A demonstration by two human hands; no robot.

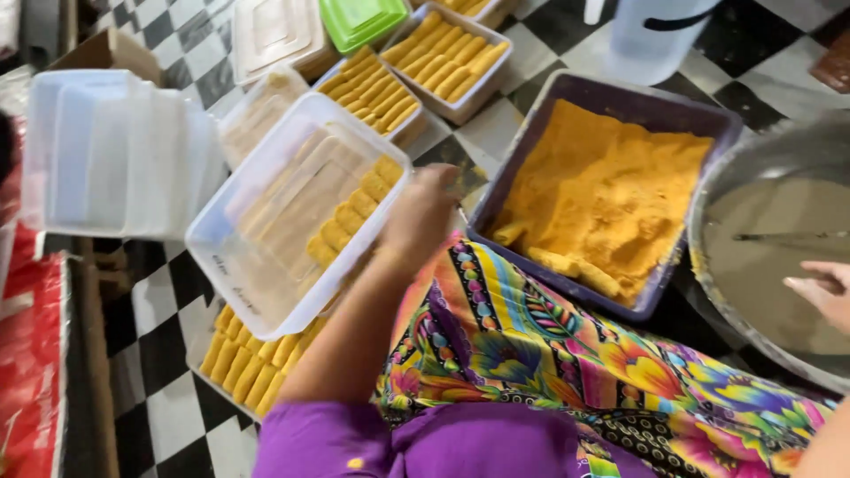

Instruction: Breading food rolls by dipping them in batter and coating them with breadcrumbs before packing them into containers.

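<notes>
The left hand (423, 217) grips the edge of a clear plastic box (297, 212) of breaded rolls, fingers curled on its rim, tilted above another tray (252, 363) on the checkered floor (168, 416). The right hand (823, 292), fingers loosely spread, hovers over a metal bowl (770, 257) beside a purple tub of crumbs (611, 199).

Left hand (423, 212) grips the edge of a clear tub (266, 257), tilted, with breaded rolls (354, 208) lined along one side (some pale ones blur beneath the plastic). Under it sits another tray of rolls (243, 363) on the checkered floor (168, 407). Right hand (828, 292) hovers open over a metal bowl (761, 257) of grey batter. Between them, a purple tray (567, 93) heaped with orange crumbs (611, 186). Empty tubs (106, 150) stack far left.
</notes>
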